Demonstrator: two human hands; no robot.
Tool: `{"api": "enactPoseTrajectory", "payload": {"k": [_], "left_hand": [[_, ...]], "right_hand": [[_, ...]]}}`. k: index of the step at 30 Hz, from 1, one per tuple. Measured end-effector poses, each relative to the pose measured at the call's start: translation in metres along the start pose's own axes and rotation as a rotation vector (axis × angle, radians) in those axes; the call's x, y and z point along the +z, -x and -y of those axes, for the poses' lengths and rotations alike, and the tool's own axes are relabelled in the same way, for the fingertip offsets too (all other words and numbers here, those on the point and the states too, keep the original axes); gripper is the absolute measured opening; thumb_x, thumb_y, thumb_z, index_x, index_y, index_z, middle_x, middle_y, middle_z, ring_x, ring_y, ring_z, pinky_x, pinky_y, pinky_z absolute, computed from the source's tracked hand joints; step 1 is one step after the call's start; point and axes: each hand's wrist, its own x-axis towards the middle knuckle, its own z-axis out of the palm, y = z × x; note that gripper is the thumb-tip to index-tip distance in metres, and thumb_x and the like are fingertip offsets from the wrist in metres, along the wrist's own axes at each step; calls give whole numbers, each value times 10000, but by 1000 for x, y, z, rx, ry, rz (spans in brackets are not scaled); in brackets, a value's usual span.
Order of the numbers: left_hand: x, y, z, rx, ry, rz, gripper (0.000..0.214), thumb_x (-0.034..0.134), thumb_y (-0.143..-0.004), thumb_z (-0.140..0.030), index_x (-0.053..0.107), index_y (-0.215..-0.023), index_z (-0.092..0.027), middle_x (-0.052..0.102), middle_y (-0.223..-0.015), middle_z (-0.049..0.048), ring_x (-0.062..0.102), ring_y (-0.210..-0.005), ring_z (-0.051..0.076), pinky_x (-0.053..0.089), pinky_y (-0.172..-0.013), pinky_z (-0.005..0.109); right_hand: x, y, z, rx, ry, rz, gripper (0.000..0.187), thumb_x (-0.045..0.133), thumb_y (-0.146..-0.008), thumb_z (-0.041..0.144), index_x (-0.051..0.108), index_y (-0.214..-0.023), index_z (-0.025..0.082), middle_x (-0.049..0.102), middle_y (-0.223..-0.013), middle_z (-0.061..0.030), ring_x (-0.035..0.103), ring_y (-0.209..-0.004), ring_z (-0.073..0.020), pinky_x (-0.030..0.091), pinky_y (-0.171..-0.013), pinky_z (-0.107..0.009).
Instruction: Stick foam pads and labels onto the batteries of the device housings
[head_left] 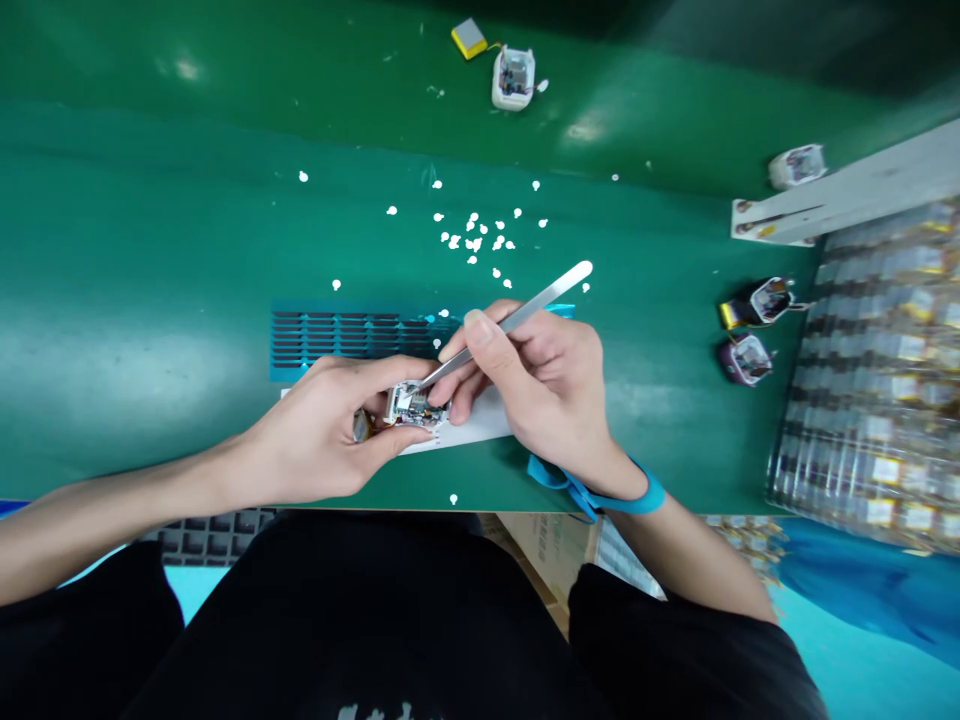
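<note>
My left hand [337,425] grips a small white device housing [391,405] between thumb and fingers, its open side showing a circuit board [420,408]. Pinched in my right hand [536,375] are metal tweezers [551,290], slanting down to the left with their tip at the board. A few right fingertips rest at the housing's right side. Beneath the hands lies a white strip [480,420], partly covered. Behind them is a blue sheet with dark slots [330,340]. A blue wrist strap [637,492] circles my right wrist.
Several small white round-tabbed pieces [472,243] are scattered over the green table [150,260]. Another white housing [514,80] with a yellow battery [469,40] lies at the back. On the right are a black housing [769,298], a purple one [746,358] and stacked clear trays [870,400].
</note>
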Motion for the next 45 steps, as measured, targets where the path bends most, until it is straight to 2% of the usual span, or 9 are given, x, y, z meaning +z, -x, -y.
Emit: {"api": "enactPoseTrajectory", "payload": {"k": [4,8,22,28,31,34,37,41,45], "left_hand": [[-4,0,-4,76,9,8,170,628,-932,-125,681,-1090,-155,637,-752,-44,508,-565,73,427,-553,199],[-9,0,-7,150,62,36,232,509,-939,-68,660,-1088,-164,618,-752,-40,501,-552,78,430,-557,207],[-8,-1,-7,137,18,48,217,471,-958,-57,646,-1012,-172,586,-668,-58,481,-517,77,412,-545,205],[-9,-1,-6,94,-20,76,233,455,-953,-47,636,-976,-191,561,-627,-68,490,-505,82,397,-531,206],[-13,-2,-7,78,-24,70,263,451,-988,-97,674,-1086,-194,580,-624,-61,521,-517,101,416,-546,223],[-19,-3,-7,24,-8,25,330,471,-1026,-179,672,-1287,-200,593,-605,-55,539,-498,125,403,-502,255],[-27,-6,-7,-25,-11,-89,292,514,-1056,-282,692,-1278,-218,632,-601,-40,547,-486,132,393,-467,280],[-38,-10,-4,-23,31,-325,190,566,-1056,-319,712,-1069,-199,674,-648,-16,610,-525,124,444,-491,274],[-44,-14,3,84,-207,-206,170,527,-1062,-275,677,-1064,-194,687,-658,-26,577,-501,110,406,-501,273]], "right_hand": [[0,1,1,-4,-6,5,320,656,-1021,429,665,-797,201,762,-667,16,686,-472,-97,562,-453,-178],[0,3,1,-17,-7,5,311,642,-1030,425,670,-815,202,762,-674,19,685,-474,-95,563,-449,-179],[3,5,0,-12,-15,9,293,607,-1053,369,682,-834,190,761,-685,17,698,-491,-93,586,-480,-171],[2,5,1,6,34,20,344,653,-1010,493,696,-824,207,753,-673,14,688,-480,-108,583,-458,-204],[0,6,3,-67,121,-62,363,647,-1010,517,719,-797,232,745,-668,14,699,-500,-123,598,-468,-238],[-5,5,4,-260,101,-250,282,643,-1033,442,758,-844,265,750,-726,17,725,-561,-132,611,-497,-262],[-11,0,2,-326,123,-334,224,641,-1044,352,780,-894,261,758,-811,13,758,-676,-129,637,-599,-256],[-19,-10,-7,-245,328,-193,248,613,-1054,350,775,-913,226,784,-914,-3,773,-775,-131,642,-676,-251],[-24,-16,-16,-235,476,-118,356,595,-1054,402,763,-802,213,802,-931,-23,764,-820,-135,637,-708,-262]]}}
